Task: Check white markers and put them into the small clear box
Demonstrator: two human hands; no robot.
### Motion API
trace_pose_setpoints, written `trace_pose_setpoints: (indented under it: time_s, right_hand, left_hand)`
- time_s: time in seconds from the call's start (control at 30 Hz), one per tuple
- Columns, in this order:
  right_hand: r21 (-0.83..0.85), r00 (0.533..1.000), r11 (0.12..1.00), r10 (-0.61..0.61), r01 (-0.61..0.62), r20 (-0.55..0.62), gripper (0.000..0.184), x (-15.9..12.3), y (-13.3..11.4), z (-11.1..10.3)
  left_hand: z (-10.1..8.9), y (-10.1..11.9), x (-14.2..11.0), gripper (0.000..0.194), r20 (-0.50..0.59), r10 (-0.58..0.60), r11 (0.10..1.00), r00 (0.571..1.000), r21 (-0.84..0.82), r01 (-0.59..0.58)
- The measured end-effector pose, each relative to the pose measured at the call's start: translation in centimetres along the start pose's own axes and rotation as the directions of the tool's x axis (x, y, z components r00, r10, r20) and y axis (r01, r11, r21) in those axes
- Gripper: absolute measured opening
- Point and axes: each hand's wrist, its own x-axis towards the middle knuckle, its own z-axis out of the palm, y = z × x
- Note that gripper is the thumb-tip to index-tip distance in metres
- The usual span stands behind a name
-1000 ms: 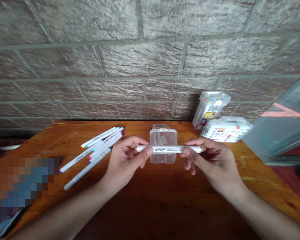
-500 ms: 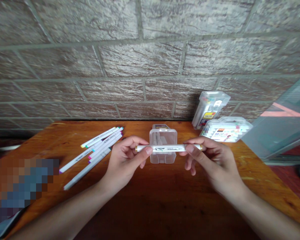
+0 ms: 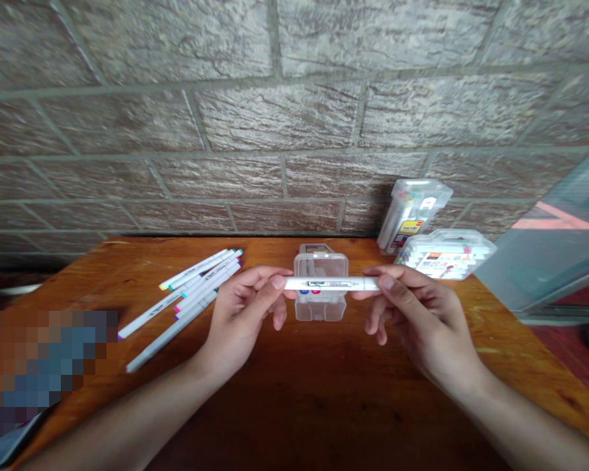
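Note:
A white marker [image 3: 334, 284] with black print lies level between my two hands, in front of a clear plastic case [image 3: 321, 310] whose lid is up. My left hand [image 3: 248, 307] is closed on the marker's left end, thumb and fingertips pinching it. At the other end, my right hand [image 3: 417, 304] pinches it the same way, its lower fingers curled loosely. My fingers cover both tips of the marker. Left of my left hand, several white markers [image 3: 196, 288] with coloured ends lie loosely side by side on the wooden table [image 3: 294, 392].
A tall clear case of markers [image 3: 407, 216] stands at the back right against the brick wall [image 3: 314, 118]. Beside it is a wider clear marker case [image 3: 446, 255] with a white label. A pixelated patch [image 3: 44, 373] hides something at the left edge.
The marker has risen slightly. My left hand has shifted a little left and my right hand a little right along it, so the fingers now cover its ends.

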Motion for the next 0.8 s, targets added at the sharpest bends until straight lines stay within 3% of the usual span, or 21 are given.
trace_pose_setpoints:
  time_s: [0.47,0.8]
  right_hand:
    - [0.091,0.999,0.995,0.028,-0.031,0.032,0.016,-0.15,-0.09,-0.15]
    - [0.012,0.998,1.0,-0.028,0.027,0.058,0.014,-0.34,-0.1,0.15]
  left_hand:
    - [0.01,0.14,0.13,0.018,-0.007,0.006,0.994,1.0,-0.112,-0.007]
    - [-0.52,-0.61,0.16,0.013,0.005,0.045,0.998,0.999,0.039,-0.045]
